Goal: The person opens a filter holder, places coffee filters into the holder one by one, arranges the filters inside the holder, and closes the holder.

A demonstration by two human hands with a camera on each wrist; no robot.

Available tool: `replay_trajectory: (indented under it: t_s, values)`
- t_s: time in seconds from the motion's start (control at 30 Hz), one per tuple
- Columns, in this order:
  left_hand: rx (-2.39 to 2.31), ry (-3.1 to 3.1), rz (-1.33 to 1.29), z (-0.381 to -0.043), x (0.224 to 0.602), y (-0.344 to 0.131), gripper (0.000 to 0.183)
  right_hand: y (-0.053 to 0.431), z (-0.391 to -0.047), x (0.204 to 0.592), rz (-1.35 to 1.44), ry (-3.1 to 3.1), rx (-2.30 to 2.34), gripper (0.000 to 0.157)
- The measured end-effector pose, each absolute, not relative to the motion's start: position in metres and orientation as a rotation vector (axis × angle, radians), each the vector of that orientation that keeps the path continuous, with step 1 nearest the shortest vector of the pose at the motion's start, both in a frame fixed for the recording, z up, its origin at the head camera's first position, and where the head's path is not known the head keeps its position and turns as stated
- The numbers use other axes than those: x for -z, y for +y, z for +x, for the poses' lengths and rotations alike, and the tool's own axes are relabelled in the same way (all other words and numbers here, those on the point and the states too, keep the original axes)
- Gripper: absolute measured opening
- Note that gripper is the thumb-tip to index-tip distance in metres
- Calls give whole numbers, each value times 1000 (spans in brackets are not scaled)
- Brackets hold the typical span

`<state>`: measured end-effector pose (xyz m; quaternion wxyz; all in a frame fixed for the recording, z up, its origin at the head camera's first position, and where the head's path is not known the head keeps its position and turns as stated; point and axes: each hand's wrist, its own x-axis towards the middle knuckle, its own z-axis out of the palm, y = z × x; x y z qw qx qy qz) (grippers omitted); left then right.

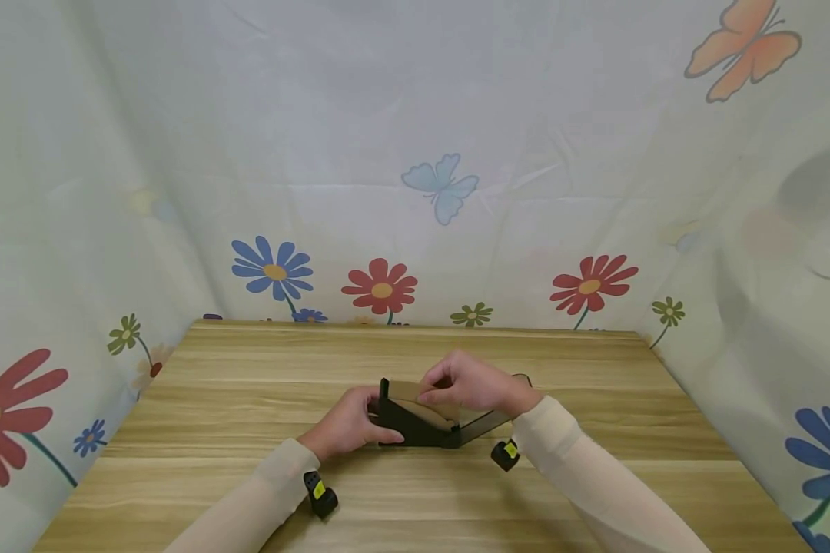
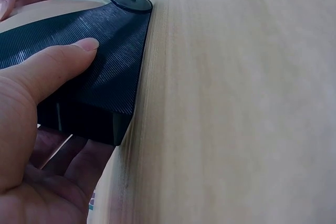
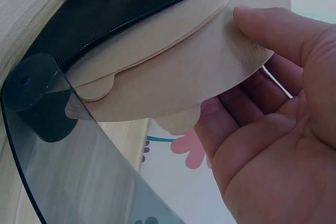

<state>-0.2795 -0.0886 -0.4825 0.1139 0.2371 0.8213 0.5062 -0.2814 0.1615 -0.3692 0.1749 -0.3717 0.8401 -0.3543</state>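
Note:
A black, ridged filter box point(image 1: 411, 428) stands on the wooden table with its clear smoky lid point(image 3: 100, 166) swung back on a round hinge. My left hand point(image 1: 349, 424) grips the box at its left end, thumb flat along the near side and fingers behind. Thin brown paper coffee filters point(image 3: 157, 45) with rounded tabs stick up from the opening. My right hand point(image 1: 473, 382) pinches the upper corner of a brown filter point(image 3: 178, 90), thumb in front and fingers behind. The lower edge of that filter shows beyond the stack, beside the hinge.
The wood-grain table point(image 1: 263, 361) ends at a pale cloth backdrop point(image 1: 360, 207) printed with flowers and butterflies. The lid leans out to the right beneath my right wrist. Small black wrist devices point(image 1: 321, 498) hang below both sleeves.

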Motion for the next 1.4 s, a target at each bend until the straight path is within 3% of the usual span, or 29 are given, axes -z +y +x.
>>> replay_trajectory:
  t_s: [1.4]
  values:
    - [-1489,2395,714,-280,482,-90,41,160,-277,384,-1081,2332,948,14]
